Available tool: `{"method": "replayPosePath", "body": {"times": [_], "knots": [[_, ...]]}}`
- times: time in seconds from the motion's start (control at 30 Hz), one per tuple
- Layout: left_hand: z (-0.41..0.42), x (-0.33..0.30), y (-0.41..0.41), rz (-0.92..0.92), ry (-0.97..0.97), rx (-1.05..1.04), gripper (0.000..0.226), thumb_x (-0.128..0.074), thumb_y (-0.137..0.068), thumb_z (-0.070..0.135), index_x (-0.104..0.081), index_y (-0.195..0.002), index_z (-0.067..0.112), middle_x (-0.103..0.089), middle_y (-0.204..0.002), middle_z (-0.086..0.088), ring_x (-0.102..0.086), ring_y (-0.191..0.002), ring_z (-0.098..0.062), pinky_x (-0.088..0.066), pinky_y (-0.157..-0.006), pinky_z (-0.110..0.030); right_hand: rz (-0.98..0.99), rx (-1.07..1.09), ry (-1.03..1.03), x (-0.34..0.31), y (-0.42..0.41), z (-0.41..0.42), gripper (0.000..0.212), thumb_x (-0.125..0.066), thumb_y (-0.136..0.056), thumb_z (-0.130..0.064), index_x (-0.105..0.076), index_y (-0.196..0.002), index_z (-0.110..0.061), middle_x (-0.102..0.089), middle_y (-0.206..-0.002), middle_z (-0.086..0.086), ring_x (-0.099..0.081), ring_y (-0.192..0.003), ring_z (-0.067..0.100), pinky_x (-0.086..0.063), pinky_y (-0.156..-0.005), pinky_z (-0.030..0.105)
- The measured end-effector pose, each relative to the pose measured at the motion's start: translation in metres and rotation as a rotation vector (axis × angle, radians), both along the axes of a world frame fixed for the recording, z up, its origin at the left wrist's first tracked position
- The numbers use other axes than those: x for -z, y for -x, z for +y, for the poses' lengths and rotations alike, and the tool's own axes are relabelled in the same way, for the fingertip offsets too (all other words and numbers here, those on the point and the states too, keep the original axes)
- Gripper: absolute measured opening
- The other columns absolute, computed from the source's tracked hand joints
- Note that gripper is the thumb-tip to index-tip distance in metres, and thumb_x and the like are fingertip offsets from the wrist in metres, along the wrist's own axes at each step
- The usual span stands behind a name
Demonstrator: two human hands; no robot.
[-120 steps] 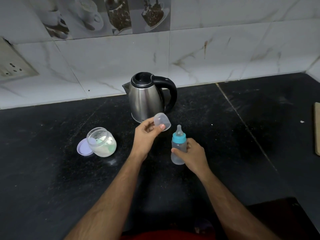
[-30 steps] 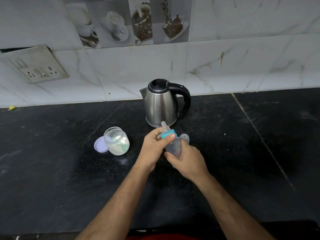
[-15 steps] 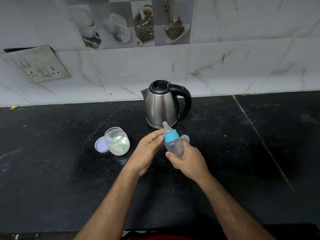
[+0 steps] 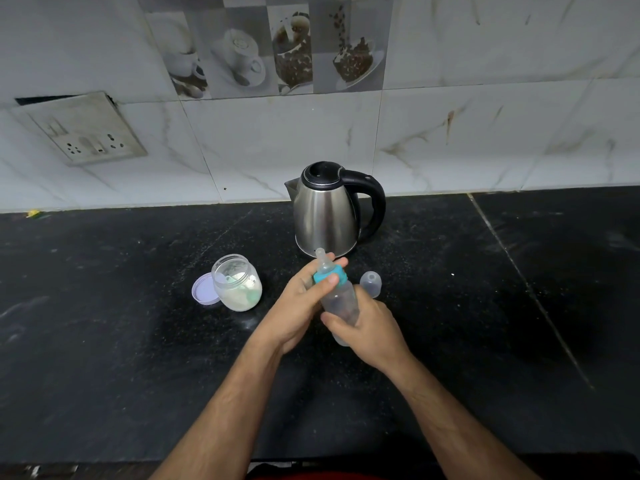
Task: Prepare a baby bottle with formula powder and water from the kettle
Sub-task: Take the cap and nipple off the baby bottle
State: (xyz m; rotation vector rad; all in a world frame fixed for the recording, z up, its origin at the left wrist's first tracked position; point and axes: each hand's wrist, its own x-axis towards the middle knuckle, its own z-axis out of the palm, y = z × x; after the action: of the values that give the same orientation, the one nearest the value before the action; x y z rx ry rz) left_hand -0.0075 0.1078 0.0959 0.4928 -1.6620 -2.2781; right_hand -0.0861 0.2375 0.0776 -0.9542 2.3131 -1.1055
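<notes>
A clear baby bottle [image 4: 341,301] with a teal collar [image 4: 330,276] and a clear teat is held tilted above the black counter [image 4: 104,341]. My right hand [image 4: 367,329] is wrapped around the bottle's body. My left hand [image 4: 304,301] pinches the teal collar between thumb and fingers. The bottle's clear cap [image 4: 370,284] stands on the counter just behind my right hand. A steel kettle [image 4: 327,211] with a black lid and handle stands behind the bottle. An open jar of white formula powder [image 4: 237,287] sits to the left, its lilac lid [image 4: 205,289] beside it.
A tiled wall [image 4: 485,133] rises right behind the counter, with a socket plate [image 4: 81,129] at upper left. A seam [image 4: 526,282] runs diagonally across the counter on the right.
The clear cap, held in my left hand four seconds ago, now stands on the counter. My left hand has closed on the teal collar again after loosening half a second ago.
</notes>
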Motion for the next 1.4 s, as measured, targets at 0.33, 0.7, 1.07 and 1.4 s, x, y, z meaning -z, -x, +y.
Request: {"method": "replayPosePath", "body": {"times": [0.33,0.7,1.07,1.4], "knots": [[-0.011,0.002,-0.001,-0.076,0.167,-0.113,0.029,-0.076,-0.08,0.006,-0.069,-0.108,0.011,-0.076,-0.102,-0.003,-0.069,-0.095,-0.011,-0.053,-0.081,-0.021,-0.072,-0.011,0.068,0.008,0.004,-0.001,0.049,-0.072,-0.079,-0.046,-0.048,-0.118,-0.031,-0.064,-0.099,-0.014,-0.064,-0.09,0.004,-0.055,-0.077,0.028],[-0.019,0.014,0.015,-0.096,0.165,-0.234,0.038,-0.079,-0.079,0.005,-0.067,-0.115,0.007,-0.075,-0.108,-0.007,-0.07,-0.098,-0.013,-0.055,-0.082,-0.021,-0.116,0.069,0.071,0.034,0.013,0.003,0.042,-0.074,-0.078,-0.044,-0.049,-0.111,-0.034,-0.06,-0.106,-0.015,-0.06,-0.099,0.004,-0.054,-0.087,0.033],[-0.052,0.077,0.048,-0.543,0.627,-0.236,0.045,-0.088,-0.07,0.021,-0.065,-0.11,0.022,-0.071,-0.102,0.009,-0.064,-0.09,-0.005,-0.051,-0.089,-0.029,-0.006,0.251,0.0,0.046,0.028,0.015,0.055,-0.083,-0.07,-0.044,-0.057,-0.117,-0.03,-0.059,-0.113,-0.014,-0.057,-0.109,0.008,-0.054,-0.093,0.037],[-0.052,0.107,0.07,-0.666,0.946,-0.2,0.046,-0.085,-0.07,0.032,-0.065,-0.11,0.029,-0.068,-0.111,0.004,-0.061,-0.107,-0.019,-0.047,-0.096,-0.044,-0.021,0.231,-0.016,0.048,0.035,0.027,0.048,-0.086,-0.07,-0.03,-0.059,-0.11,-0.027,-0.062,-0.11,-0.014,-0.058,-0.104,0.005,-0.051,-0.092,0.03]]}}
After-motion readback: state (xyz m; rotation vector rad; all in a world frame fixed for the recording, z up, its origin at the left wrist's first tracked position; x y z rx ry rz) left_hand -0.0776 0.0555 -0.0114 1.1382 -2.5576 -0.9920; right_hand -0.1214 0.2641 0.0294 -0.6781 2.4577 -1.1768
